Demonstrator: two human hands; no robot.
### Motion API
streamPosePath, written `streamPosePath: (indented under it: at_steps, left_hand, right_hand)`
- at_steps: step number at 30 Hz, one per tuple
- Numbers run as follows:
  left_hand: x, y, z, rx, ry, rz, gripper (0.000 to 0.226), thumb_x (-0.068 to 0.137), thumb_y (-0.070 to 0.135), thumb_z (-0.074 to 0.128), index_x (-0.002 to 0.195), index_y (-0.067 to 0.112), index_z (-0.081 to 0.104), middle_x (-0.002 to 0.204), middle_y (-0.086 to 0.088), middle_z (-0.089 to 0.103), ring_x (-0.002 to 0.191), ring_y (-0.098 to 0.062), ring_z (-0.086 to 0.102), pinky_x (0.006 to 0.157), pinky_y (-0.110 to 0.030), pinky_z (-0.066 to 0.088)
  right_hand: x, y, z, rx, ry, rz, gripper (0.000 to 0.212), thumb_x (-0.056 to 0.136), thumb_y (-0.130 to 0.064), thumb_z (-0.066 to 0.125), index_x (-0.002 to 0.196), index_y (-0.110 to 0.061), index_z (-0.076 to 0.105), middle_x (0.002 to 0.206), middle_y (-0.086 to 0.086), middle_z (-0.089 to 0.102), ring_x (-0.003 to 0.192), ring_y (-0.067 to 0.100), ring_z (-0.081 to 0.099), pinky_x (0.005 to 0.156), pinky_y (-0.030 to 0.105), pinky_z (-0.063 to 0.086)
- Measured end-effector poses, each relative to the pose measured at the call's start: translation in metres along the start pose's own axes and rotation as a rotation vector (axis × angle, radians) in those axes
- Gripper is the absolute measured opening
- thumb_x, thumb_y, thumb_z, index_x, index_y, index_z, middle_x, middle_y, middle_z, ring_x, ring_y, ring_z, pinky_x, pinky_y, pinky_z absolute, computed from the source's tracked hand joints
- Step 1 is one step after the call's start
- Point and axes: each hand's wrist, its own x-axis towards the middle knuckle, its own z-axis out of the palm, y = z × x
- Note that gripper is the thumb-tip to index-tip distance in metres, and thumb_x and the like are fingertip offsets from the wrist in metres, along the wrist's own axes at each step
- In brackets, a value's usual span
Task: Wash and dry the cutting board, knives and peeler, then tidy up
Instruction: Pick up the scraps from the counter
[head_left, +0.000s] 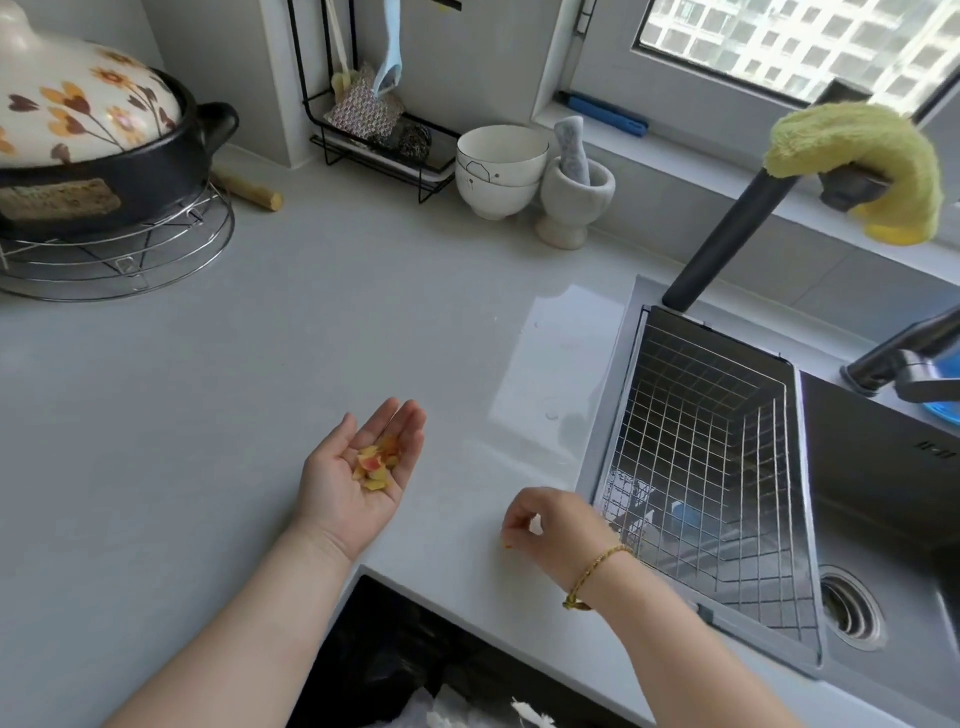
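Observation:
My left hand (358, 467) lies palm up over the grey counter (260, 338), fingers straight, carrying a small heap of yellow and pink peel scraps (375, 465). My right hand (550, 519), with a gold bracelet at the wrist, hovers near the counter's front edge beside the sink. Its fingertips pinch a tiny yellow scrap (507, 544). No cutting board, knife or peeler is in view.
A wire basket (701, 441) sits in the steel sink (883, 519), with a black faucet (727, 234) draped in a yellow-green cloth (857, 150). Stacked bowls (501, 166), a mortar (574, 202), a black rack (363, 130) and a floral pot (93, 135) line the back. A black-lined bin (405, 660) is below the counter.

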Motion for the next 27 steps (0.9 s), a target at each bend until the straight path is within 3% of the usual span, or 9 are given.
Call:
streamPosePath:
  at_steps: [5,10,15,18,20,22,24,27]
  left_hand:
    - [0.009,-0.012,0.007,0.024,-0.045,-0.040,0.067,0.011,0.011,0.093,0.073,-0.005,0.074,0.087,-0.019,0.072,0.078,-0.029,0.071,0.057,-0.033,0.058]
    - [0.011,-0.012,0.004,0.050,-0.036,-0.009,0.066,0.010,0.013,0.093,0.072,-0.003,0.074,0.086,-0.017,0.072,0.077,-0.025,0.072,0.056,-0.031,0.058]
    - [0.015,-0.014,0.009,0.040,-0.050,0.033,0.067,0.009,0.014,0.093,0.071,-0.002,0.074,0.085,-0.016,0.072,0.075,-0.024,0.072,0.055,-0.030,0.058]
    - [0.015,-0.025,0.016,0.031,-0.065,0.030,0.066,0.010,0.013,0.093,0.071,-0.003,0.074,0.084,-0.017,0.072,0.075,-0.025,0.072,0.055,-0.032,0.058]
    - [0.014,-0.035,0.023,0.036,-0.078,-0.001,0.051,0.027,0.015,0.091,0.071,-0.004,0.074,0.084,-0.018,0.072,0.074,-0.027,0.072,0.055,-0.033,0.058]
    - [0.013,-0.048,0.031,0.026,-0.027,-0.010,0.025,0.070,0.021,0.071,0.067,-0.004,0.073,0.081,-0.019,0.071,0.070,-0.028,0.071,0.053,-0.034,0.058]
    - [0.020,-0.061,0.032,0.011,0.006,-0.025,0.052,0.094,0.028,0.041,0.067,-0.003,0.073,0.079,-0.018,0.071,0.067,-0.028,0.071,0.053,-0.035,0.058]
    - [0.019,-0.074,0.043,0.040,-0.015,-0.092,0.058,0.098,0.032,0.031,0.074,-0.001,0.072,0.082,-0.018,0.071,0.068,-0.027,0.071,0.055,-0.038,0.058]
  right_hand:
    - [0.000,0.006,0.009,0.094,0.027,0.025,0.015,0.086,-0.011,0.049,0.085,-0.026,0.048,0.080,-0.009,0.046,0.079,0.010,0.044,0.066,0.016,0.033]
    - [0.001,0.014,0.012,0.064,0.089,0.075,0.019,0.086,-0.012,0.048,0.102,-0.016,0.057,0.090,-0.002,0.048,0.081,0.015,0.043,0.065,0.020,0.030]
    - [0.003,0.018,0.009,0.023,0.031,0.060,0.023,0.088,-0.013,0.045,0.105,-0.010,0.061,0.107,0.006,0.063,0.101,0.022,0.056,0.078,0.024,0.043]
    - [0.002,0.021,0.007,0.066,0.013,0.018,0.017,0.087,-0.015,0.048,0.096,-0.017,0.062,0.086,-0.001,0.059,0.085,0.016,0.053,0.071,0.022,0.040]
    - [0.000,0.021,0.002,0.128,0.076,-0.028,0.010,0.087,-0.019,0.052,0.083,-0.025,0.059,0.069,-0.012,0.048,0.070,0.006,0.045,0.065,0.020,0.035]
    - [0.002,0.017,-0.002,0.217,0.236,-0.100,0.016,0.086,-0.021,0.057,0.072,-0.029,0.054,0.062,-0.017,0.041,0.058,0.000,0.040,0.060,0.012,0.032]
    - [0.007,0.006,-0.004,0.304,0.470,-0.196,0.010,0.082,-0.023,0.060,0.072,-0.023,0.061,0.058,-0.019,0.038,0.057,0.005,0.039,0.058,0.009,0.032]
    - [0.020,-0.009,-0.003,0.170,0.848,-0.305,0.017,0.067,-0.031,0.050,0.061,-0.026,0.065,0.053,-0.018,0.049,0.051,0.003,0.049,0.044,0.008,0.032]
